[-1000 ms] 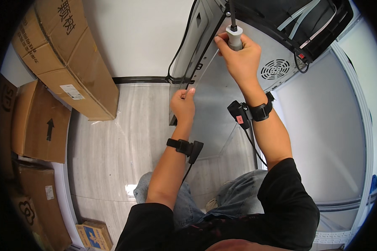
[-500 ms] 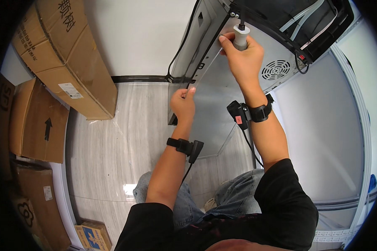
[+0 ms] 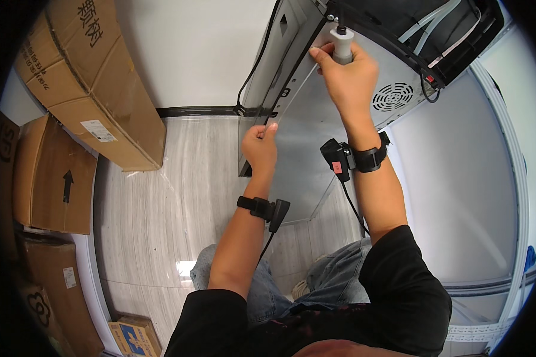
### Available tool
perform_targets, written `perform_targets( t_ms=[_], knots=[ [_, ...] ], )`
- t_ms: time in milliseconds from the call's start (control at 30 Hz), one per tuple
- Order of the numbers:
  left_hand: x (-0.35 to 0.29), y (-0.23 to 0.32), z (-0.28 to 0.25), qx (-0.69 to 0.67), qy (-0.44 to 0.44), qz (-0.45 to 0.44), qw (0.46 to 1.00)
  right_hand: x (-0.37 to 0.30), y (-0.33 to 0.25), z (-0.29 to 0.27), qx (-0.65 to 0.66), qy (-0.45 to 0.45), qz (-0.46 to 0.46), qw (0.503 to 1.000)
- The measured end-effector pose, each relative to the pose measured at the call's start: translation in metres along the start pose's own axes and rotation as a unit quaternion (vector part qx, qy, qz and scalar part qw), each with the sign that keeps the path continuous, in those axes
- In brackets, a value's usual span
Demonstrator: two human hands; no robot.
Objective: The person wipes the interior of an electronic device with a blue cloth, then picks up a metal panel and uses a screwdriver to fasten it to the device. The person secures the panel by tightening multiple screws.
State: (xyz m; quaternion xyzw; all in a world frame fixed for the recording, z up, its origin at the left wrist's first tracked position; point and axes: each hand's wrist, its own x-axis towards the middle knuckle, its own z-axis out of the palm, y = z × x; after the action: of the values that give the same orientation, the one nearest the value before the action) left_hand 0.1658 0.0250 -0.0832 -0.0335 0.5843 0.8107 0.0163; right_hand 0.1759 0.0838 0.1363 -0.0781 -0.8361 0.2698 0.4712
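My right hand is closed around a light grey handle with a dark stem at its far end, like a screwdriver's. It sits by the upper edge of a grey metal side panel on a tall machine. My right thumb and index finger pinch together at the frame beside the panel. Lower along the same edge, my left hand is closed in a pinch; what it grips is hidden. A thin pale line, a cord or the panel's edge, runs between the two hands.
Black housing with flat cables tops the machine, above a round vent. A black cord hangs along its left side. Cardboard boxes stand at the left, and a white frame with a pale panel at the right.
My right hand and the handle have shifted slightly, with the handle tipping a little. My left hand stays nearly in place at the panel edge.
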Motion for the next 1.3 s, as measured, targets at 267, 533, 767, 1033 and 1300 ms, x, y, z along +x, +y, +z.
perform_targets(
  t_ms=[267,533,767,1033,1300],
  knots=[
    [-0.006,0.013,-0.001,0.026,0.007,-0.044,0.999,0.002,-0.012,-0.008,-0.117,-0.003,0.004,0.993],
    [0.006,0.001,0.0,0.099,0.05,0.011,0.994,-0.001,-0.006,-0.028,-0.148,-0.058,-0.012,0.987],
    [0.003,-0.003,0.001,0.148,0.059,0.074,0.984,-0.041,0.026,-0.11,0.037,-0.293,0.042,0.955],
    [-0.011,0.012,0.018,0.221,0.182,0.355,0.89,-0.076,0.067,-0.246,0.15,-0.257,0.191,0.935],
    [-0.081,0.078,0.142,-0.04,-0.355,0.057,0.932,-0.078,0.093,-0.295,0.003,0.028,0.136,0.99]
  ],
)
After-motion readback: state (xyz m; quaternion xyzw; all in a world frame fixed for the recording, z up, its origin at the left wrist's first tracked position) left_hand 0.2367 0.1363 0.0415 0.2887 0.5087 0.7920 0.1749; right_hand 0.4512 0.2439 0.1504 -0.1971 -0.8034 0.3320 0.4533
